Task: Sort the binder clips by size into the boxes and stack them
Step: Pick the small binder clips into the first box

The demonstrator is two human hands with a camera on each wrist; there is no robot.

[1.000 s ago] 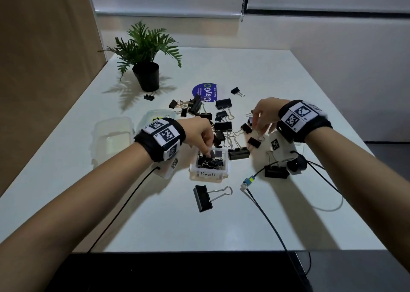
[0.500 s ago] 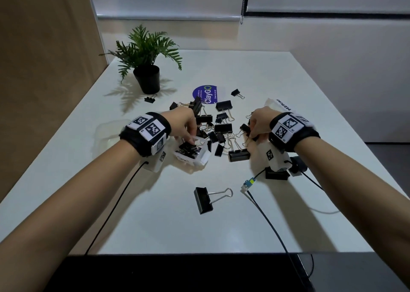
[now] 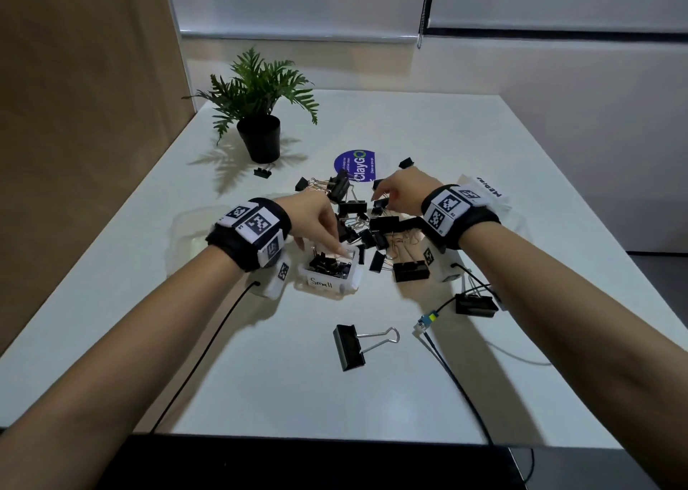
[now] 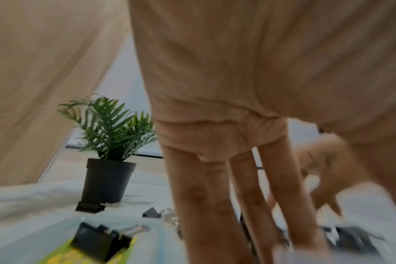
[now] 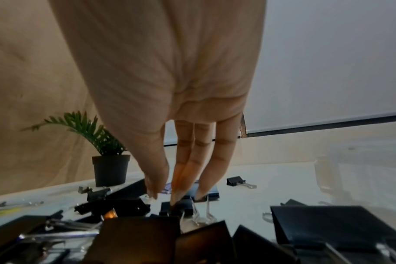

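A white box labelled "Small" stands flat on the table and holds several small black binder clips. My left hand is over it, fingers stretched down onto its far rim. A pile of black clips of mixed sizes lies just behind and to the right. My right hand reaches over the far side of the pile. Its straight fingertips touch a small black clip; the thumb stands apart from them.
A clear box at the left holds one clip. A "Medium" box sits behind my right wrist. Large clips lie at the front and right. A potted plant, a blue sticker and cables are on the table.
The Small box was tilted up in my left hand half a second ago and now stands flat. My right hand moved from the pile's near right edge to its far side.
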